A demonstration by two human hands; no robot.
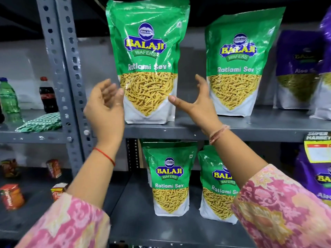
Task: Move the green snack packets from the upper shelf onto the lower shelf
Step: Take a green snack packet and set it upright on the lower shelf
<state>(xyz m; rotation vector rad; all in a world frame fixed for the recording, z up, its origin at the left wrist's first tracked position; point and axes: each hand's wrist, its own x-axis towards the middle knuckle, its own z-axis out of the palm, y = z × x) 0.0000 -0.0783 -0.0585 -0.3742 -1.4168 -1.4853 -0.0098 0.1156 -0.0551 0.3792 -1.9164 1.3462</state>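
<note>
Standing upright on the upper shelf (232, 130): two green snack packets, one at left (146, 61) and one at right (236, 65), well apart. Both yet to be moved.

Lower shelf (161, 228) already carries two green packets, upright and side by side: left one (169, 178) in full view, right one (215, 190) partly behind the right forearm. More may sit behind; cannot tell.

Left hand (105, 106) and right hand (195, 101) raised either side of the upper-left packet, fingers spread and curled, holding nothing. Left thumb looks to be at the packet's edge; right hand just beside it, contact uncertain. Judged: about to take this packet, roughly halfway through the visible stock.

Purple packets (297, 68) stand further right on the upper shelf. Bottles (10, 101) on the neighbouring rack, left.
</note>
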